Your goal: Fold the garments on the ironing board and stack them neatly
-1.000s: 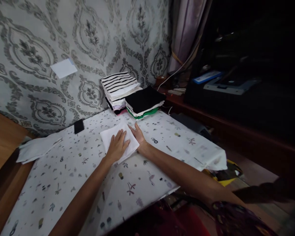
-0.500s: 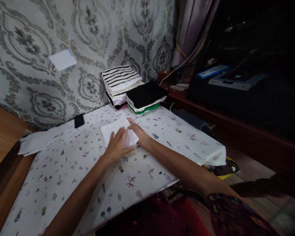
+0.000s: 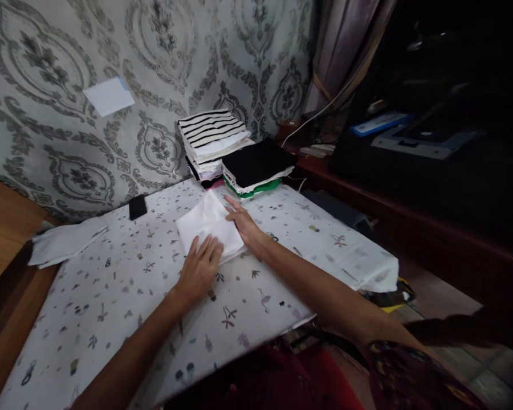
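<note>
A folded white cloth [image 3: 207, 219] lies on the patterned table cover [image 3: 132, 290], in the middle of the view. My left hand [image 3: 200, 266] rests flat on its near edge, fingers spread a little. At the cloth's right edge is my right hand [image 3: 243, 223], its fingers apart and the index finger stretched out, touching the side. Beyond the cloth stand two stacks of folded clothes: one topped by a striped piece [image 3: 211, 130], the other by a black piece [image 3: 259, 162] with white and green layers below.
A black phone [image 3: 137, 207] lies near the wall. Another white cloth [image 3: 66, 244] is at the left table edge. A dark red shelf [image 3: 410, 210] runs along the right, and a white cable [image 3: 312, 121] hangs behind the stacks.
My left hand has moved back toward the near edge of the white cloth, uncovering more of it. My right hand has stayed at the cloth's right side. The view has shifted slightly.
</note>
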`<state>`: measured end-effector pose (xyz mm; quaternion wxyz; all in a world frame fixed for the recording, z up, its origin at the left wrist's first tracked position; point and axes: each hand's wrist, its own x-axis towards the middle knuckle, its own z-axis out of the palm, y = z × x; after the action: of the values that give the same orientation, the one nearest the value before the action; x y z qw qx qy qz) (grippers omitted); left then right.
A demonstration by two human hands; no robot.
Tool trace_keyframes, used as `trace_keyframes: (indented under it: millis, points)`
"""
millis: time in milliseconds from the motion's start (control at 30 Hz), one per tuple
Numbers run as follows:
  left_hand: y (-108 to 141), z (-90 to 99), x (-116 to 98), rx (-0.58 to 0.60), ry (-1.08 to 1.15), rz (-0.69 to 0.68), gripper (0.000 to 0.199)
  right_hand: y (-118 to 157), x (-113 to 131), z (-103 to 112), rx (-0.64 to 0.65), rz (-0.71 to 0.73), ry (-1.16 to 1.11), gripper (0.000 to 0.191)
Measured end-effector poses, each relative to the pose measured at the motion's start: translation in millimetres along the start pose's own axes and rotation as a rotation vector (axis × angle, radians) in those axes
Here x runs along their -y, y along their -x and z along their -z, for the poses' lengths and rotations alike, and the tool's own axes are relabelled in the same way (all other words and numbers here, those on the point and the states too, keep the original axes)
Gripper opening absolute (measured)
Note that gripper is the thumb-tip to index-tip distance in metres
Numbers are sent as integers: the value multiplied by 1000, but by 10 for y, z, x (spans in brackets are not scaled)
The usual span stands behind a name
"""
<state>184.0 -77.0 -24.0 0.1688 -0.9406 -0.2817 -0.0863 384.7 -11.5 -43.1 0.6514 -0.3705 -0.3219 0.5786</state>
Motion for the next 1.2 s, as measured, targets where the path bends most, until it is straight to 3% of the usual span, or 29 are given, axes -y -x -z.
trace_keyframes:
  millis: [133, 233, 333, 433, 500, 600, 733, 967, 1100, 1200]
  points:
    - [35, -18, -72, 55, 69, 16, 46, 23, 18, 177, -145, 120, 414, 59]
    - [23, 71, 34, 52, 270, 43, 42, 34, 104, 175, -131, 301, 859, 43]
    - [-106, 132, 406, -18, 494, 158, 39, 9, 179, -17, 6, 371, 1173, 40]
    - [-321, 48, 954, -102, 579, 470, 30, -40, 167, -286, 116, 279, 1386, 44]
    - [-454, -75, 1278, -78, 592, 642, 25, -64, 111, -422, 155, 210, 1473, 44]
    - [-577, -270, 1550, -26, 631, 706, 19, -72, 6, -512, 178, 157, 1524, 44]
    - [-625, -427, 1599, 23, 702, 683, 18, -60, -65, -517, 222, 100, 1613, 49]
    - [-634, -500, 1622, 61, 730, 619, 20, -68, -82, -473, 265, 107, 1615, 53]
    - [-555, -455, 1600, 34, 652, 650, 19, -83, -151, -433, 250, 144, 1592, 52]
    - [-406, -307, 1424, -54, 585, 634, 21, -105, -185, -422, 240, 162, 1557, 49]
